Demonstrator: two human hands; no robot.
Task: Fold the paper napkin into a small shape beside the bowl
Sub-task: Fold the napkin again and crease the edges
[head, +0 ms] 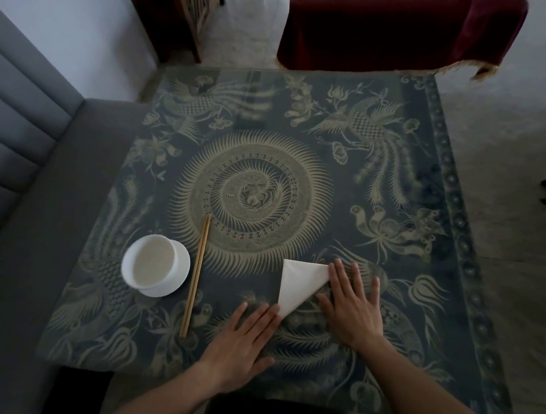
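Pressing flat against the patterned surface (306,117), the right hand (352,299) lies with its fingers straight and spread, the index fingertip touching the right corner of the napkin (299,283) and the thumb lying just under the napkin's slanted lower-right edge. It grips nothing — the palm simply rests on the cloth. The left hand (247,333) is also flat and released, fingers straight and together, their tips touching the napkin's lowest point.

The napkin itself is a white triangle, one fold apparently made. Its straight top edge runs left to right, its left edge runs roughly toward the person, and its long slanted edge falls from the upper-right corner down to the near point. So the long axis of the shape runs diagonally, from beside the right index finger down to the left fingertips; each hand sits at one end of it.

Further left, well apart from the napkin, a pair of chopsticks (196,276) lies pointing away from the person, and just beyond them stands the white bowl (154,264) on its saucer (179,278).

Judging by this layout, the next fold likely brings one corner across — the right hand is nearer the upper-right corner, the left nearer the bottom point. The risk is thin paper sliding on the smooth surface unless the other hand pins it.
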